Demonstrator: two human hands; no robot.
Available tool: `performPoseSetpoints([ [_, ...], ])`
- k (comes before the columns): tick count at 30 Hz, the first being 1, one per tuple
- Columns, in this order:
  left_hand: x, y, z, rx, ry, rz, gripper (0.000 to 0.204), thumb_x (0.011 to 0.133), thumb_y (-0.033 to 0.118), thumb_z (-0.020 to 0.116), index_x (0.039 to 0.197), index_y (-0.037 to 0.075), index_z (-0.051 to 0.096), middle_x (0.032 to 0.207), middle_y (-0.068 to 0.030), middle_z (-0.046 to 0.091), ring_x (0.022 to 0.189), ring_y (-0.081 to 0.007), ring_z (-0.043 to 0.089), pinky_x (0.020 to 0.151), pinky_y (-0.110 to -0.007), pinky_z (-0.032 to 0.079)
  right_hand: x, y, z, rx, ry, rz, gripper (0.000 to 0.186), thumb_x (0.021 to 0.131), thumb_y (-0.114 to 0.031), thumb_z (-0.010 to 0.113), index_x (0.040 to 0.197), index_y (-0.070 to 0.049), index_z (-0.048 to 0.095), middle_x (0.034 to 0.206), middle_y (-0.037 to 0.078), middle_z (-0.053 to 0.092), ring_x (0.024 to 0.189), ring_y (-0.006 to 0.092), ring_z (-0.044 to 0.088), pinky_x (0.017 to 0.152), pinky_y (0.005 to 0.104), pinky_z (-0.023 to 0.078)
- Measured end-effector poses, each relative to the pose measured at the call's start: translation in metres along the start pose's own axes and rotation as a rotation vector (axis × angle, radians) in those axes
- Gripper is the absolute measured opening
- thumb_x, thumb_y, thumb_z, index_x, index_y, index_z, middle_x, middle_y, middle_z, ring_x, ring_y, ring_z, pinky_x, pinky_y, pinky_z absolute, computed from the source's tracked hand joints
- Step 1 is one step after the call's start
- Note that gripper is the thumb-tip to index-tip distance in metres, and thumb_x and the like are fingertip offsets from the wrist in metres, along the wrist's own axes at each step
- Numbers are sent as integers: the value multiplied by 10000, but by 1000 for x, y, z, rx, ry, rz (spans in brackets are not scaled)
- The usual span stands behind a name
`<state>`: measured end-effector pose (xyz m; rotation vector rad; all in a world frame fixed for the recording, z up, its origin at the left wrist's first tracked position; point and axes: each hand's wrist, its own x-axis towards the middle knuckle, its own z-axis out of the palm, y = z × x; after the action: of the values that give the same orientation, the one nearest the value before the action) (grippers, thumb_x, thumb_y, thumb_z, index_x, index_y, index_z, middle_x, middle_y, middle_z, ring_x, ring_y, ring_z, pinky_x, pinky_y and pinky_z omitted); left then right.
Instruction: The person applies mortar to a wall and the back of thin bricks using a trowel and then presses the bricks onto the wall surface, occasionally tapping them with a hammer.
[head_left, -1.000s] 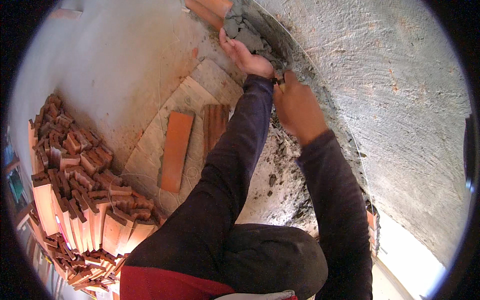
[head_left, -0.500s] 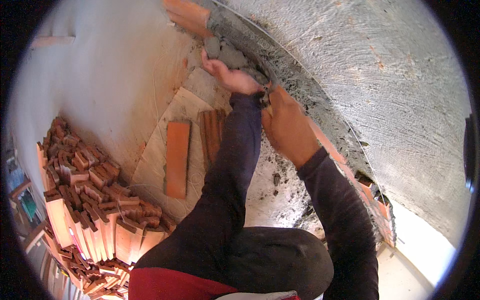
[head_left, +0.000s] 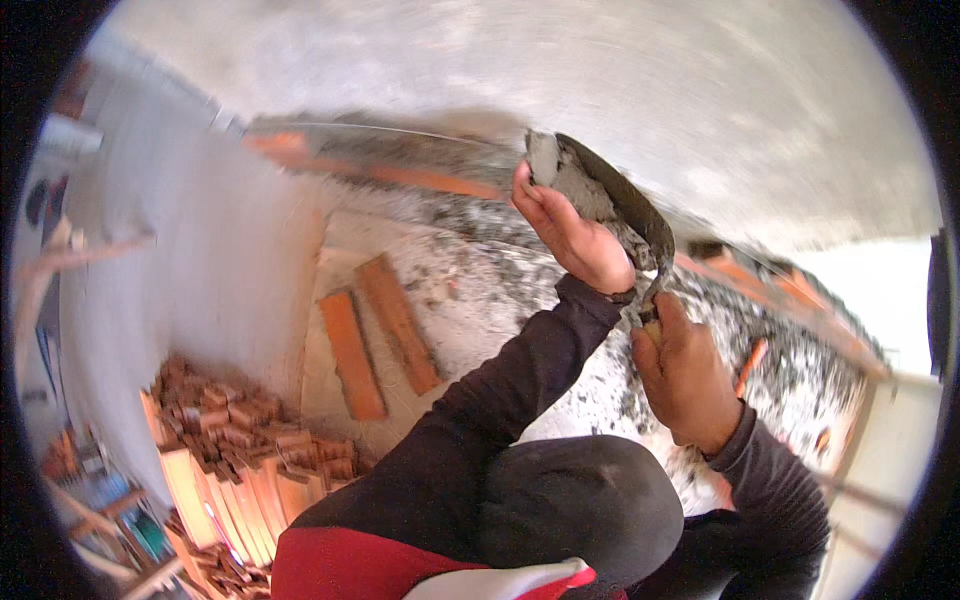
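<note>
My right hand (head_left: 688, 375) is closed round the handle of a trowel (head_left: 636, 208), whose dark blade points away and to the left, up against the wall. Wet grey mortar (head_left: 584, 192) lies heaped along the blade. Alongside that heap is my left hand (head_left: 585, 240), its fingers stretched out toward the blade's tip and touching the mortar. A row of orange clay strips (head_left: 430, 179) runs along the foot of the wall, with grey mortar behind it. Left of my left forearm, two loose orange clay pieces (head_left: 352, 355) lie on a pale board.
A tall stack of orange clay pieces (head_left: 245, 430) stands at the lower left. A thin string (head_left: 385, 133) is stretched along the wall. Mortar crumbs (head_left: 480, 265) litter the floor, and a small orange shard (head_left: 751, 366) lies right of my right hand. My bent knee (head_left: 585, 505) is below.
My view has turned, and both hands have moved to the right along the wall. The trowel blade with its mortar now shows plainly between the left hand and the wall.
</note>
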<state>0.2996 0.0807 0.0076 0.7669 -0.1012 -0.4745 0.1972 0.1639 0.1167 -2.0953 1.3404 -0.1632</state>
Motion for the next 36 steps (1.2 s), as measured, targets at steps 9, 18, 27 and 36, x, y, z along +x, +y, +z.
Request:
performPoseSetpoints([
  [9, -191, -29, 111, 113, -680, 213, 548, 1050, 366, 291, 1390, -60, 347, 1415, -228, 374, 1288, -306, 390, 1116, -388, 244, -178, 103, -112, 69, 358, -113, 166, 898, -69, 520, 976, 55, 443, 692, 293, 528, 634, 492, 558, 609, 551, 456],
  [18, -488, 36, 138, -98, -882, -399, 497, 1028, 409, 400, 1194, -47, 509, 1147, -154, 532, 1029, -260, 520, 927, -375, 417, -408, 181, -131, 67, 479, 307, 114, 861, -89, 535, 837, 19, 506, 794, 234, 524, 693, 425, 584, 674, 489, 497],
  [27, -513, -69, 3, 766, -1891, -466, 397, 1001, 354, 477, 1071, 0, 643, 1068, -124, 648, 1070, -194, 570, 965, -323, 409, -504, 292, -56, -202, 596, 788, 133, 871, -121, 555, 926, -1, 575, 901, 265, 589, 830, 435, 615, 730, 485, 503],
  [36, -168, 73, 65, 781, -2424, -1357, 524, 1025, 439, 464, 1301, 10, 586, 1313, -73, 597, 1231, -174, 514, 1077, -297, 338, -455, 289, -40, 15, 594, 440, 413, 880, -82, 567, 1267, 57, 521, 979, 231, 642, 907, 343, 638, 821, 399, 480],
])
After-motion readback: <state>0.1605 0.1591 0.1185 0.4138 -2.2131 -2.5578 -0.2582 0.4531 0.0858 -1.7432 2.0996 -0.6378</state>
